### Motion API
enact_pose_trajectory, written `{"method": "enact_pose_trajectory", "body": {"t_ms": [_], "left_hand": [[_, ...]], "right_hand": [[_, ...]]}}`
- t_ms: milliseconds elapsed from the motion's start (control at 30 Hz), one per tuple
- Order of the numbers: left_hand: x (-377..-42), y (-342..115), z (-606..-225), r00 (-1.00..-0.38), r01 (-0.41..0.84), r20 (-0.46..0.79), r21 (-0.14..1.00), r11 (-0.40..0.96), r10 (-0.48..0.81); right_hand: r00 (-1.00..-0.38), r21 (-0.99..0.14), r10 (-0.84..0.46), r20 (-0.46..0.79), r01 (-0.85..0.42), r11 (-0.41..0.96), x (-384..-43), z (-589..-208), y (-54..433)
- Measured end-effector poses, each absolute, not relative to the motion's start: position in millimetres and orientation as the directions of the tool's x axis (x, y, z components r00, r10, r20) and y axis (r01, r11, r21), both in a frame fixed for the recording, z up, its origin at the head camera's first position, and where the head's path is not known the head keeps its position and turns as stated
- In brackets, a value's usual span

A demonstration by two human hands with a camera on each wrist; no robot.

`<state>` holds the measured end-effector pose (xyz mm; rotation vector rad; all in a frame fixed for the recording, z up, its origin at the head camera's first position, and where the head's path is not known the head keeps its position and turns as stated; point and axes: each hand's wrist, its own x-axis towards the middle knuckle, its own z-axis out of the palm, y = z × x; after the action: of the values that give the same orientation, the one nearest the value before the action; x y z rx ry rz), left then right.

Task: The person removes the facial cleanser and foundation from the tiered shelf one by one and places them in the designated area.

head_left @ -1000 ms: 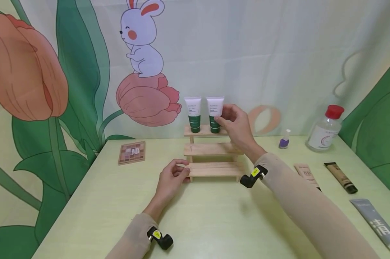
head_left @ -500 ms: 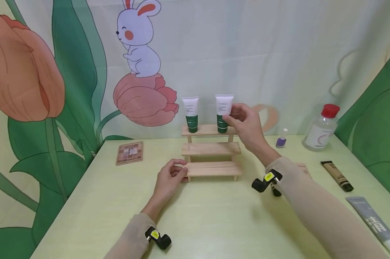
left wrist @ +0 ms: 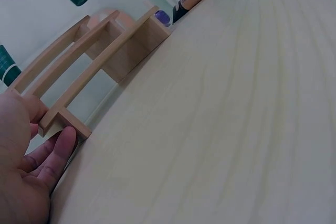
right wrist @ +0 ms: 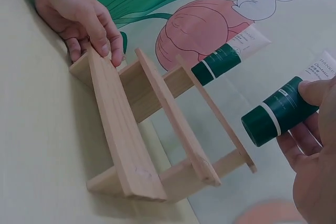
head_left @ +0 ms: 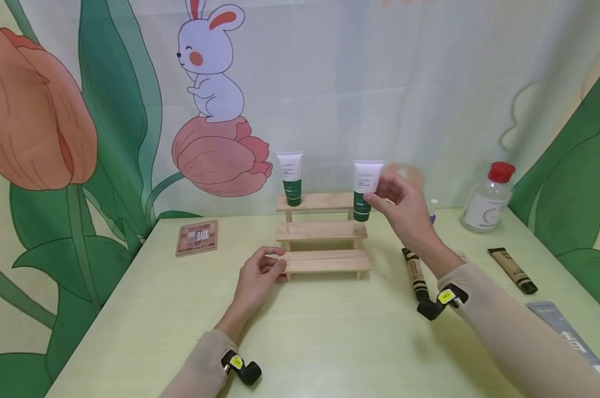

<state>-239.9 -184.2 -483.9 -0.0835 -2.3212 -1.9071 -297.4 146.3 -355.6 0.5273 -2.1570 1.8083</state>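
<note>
A three-tier wooden display rack (head_left: 324,261) stands on the table. At the left end of its bottom tier, my left hand (head_left: 256,273) grips the board, thumb on top and fingers beneath, as the right wrist view shows. My right hand (head_left: 406,213) pinches a white-and-green squeeze tube (head_left: 364,185), cap down, by its right side. In the right wrist view that tube (right wrist: 283,109) hangs apart from the rack, beyond the right end of the top tier. A matching tube (head_left: 292,179) stands cap down on the left of the top tier.
An eyeshadow palette (head_left: 197,237) lies to the left. On the right are a tan tube with black ends (head_left: 416,272), another brown-gold tube (head_left: 512,270), a grey tube (head_left: 553,315), a partly hidden nail polish bottle (head_left: 432,211) and a clear red-capped bottle (head_left: 488,202). A printed curtain (head_left: 329,83) hangs behind.
The right hand has carried its tube rightward along the top tier, then off it, lower and nearer, widening the gap to the other tube. The left hand keeps its hold on the rack.
</note>
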Motion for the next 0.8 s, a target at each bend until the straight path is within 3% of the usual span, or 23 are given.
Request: {"method": "enact_pose_trajectory", "body": {"t_ms": [533,800], "left_hand": [[-239,-185,-483,-0.989,0.125,0.137,0.972,0.199,-0.049],[-237,-184,-482,-0.99,0.123,0.133,0.972,0.199,-0.041]], "right_hand": [[-0.895,-0.848,-0.081,0.438,-0.442,0.292,-243,-358,215],[-0.906,-0.822,-0.009,0.424,-0.389,0.415,-216,-362,257]]}}
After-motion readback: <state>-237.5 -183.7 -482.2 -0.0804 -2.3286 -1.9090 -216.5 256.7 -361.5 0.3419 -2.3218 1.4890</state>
